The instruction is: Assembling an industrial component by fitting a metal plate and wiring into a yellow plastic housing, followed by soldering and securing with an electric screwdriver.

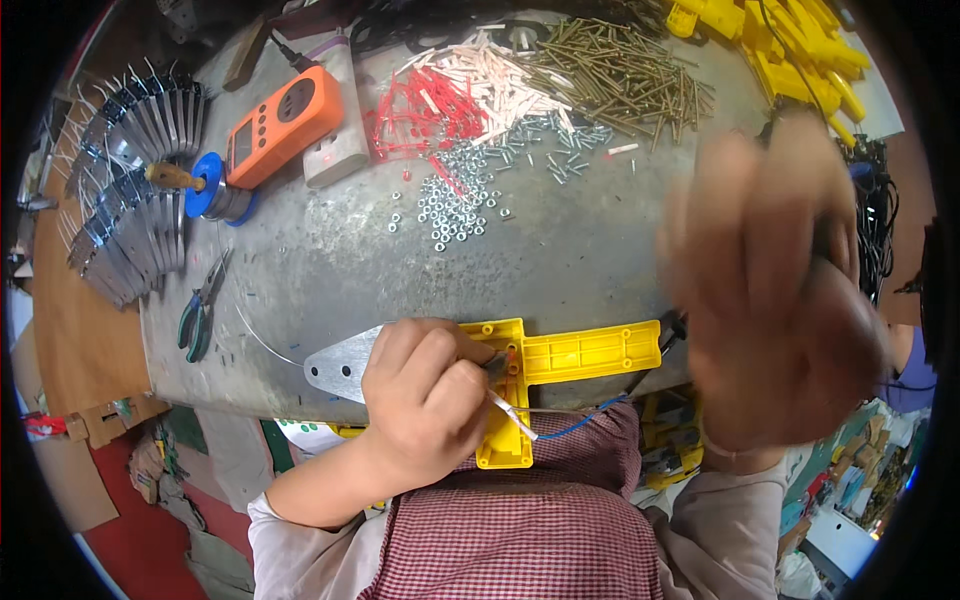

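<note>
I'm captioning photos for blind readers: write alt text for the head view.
A person's left hand curls over a flat silver metal plate and a yellow plastic housing; the right hand, apart, is blurred. Heaps of silver nuts and long brass-coloured screws lie on the grey workbench.

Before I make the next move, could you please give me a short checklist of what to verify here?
1. Left hand at the yellow casing: ok, it lies over the casing's left part and the metal plate.
2. Casing's ribbed inside facing up: ok.
3. Blue wire inside the casing: not ok, it loops outside, over the checked apron.
4. Right hand free of anything: cannot tell, it is motion-blurred.
5. Pliers apart from the casing: ok, they lie at the left of the table.
6. Nuts apart from the casing: ok.
</note>
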`<action>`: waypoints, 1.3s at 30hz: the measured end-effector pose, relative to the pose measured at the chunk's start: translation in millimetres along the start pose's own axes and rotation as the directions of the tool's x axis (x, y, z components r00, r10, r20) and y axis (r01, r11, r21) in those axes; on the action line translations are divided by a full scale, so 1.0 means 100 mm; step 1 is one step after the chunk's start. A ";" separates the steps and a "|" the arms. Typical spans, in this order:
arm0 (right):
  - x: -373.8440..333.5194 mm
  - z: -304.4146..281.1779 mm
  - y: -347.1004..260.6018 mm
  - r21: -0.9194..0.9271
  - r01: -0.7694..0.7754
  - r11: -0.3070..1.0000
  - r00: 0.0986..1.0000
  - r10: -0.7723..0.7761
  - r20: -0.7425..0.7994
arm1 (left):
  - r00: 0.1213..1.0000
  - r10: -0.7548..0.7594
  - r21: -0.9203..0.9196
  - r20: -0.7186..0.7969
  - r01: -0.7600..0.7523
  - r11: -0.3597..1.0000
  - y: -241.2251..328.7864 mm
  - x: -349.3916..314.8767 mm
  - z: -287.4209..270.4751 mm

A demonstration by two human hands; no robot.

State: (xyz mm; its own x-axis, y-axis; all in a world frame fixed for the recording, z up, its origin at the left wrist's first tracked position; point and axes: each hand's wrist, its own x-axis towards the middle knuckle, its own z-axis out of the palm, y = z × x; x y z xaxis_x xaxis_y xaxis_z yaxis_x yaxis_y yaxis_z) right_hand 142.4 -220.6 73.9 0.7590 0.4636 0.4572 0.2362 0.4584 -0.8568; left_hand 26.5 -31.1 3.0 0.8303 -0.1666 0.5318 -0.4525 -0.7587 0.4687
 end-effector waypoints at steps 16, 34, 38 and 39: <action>-0.15 0.40 0.19 0.026 -0.302 0.953 0.949 0.297 0.109 | 0.990 -0.018 0.052 0.139 0.011 0.999 0.05 0.08 0.00; 0.23 0.46 0.30 -0.393 0.222 0.893 0.962 -0.135 0.237 | 0.985 0.134 -0.292 -0.111 -0.161 0.943 0.51 0.42 -0.16; -0.03 0.33 -0.02 -0.610 0.192 0.768 0.981 -0.146 0.125 | 0.959 0.245 -0.251 -0.142 -0.274 0.928 0.34 0.68 -0.26; 0.02 0.29 0.03 -0.635 0.207 0.744 0.978 -0.164 0.126 | 0.945 -0.119 -0.515 -0.303 -0.058 0.855 0.31 0.64 -0.20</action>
State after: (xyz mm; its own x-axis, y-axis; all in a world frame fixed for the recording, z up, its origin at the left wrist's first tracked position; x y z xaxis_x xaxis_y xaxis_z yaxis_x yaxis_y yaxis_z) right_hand 127.2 -196.8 79.4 0.6273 0.4741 0.6179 0.7180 -0.0446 -0.6947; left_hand 59.0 -52.3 65.8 0.7401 0.1237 0.6610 -0.6024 -0.3149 0.7334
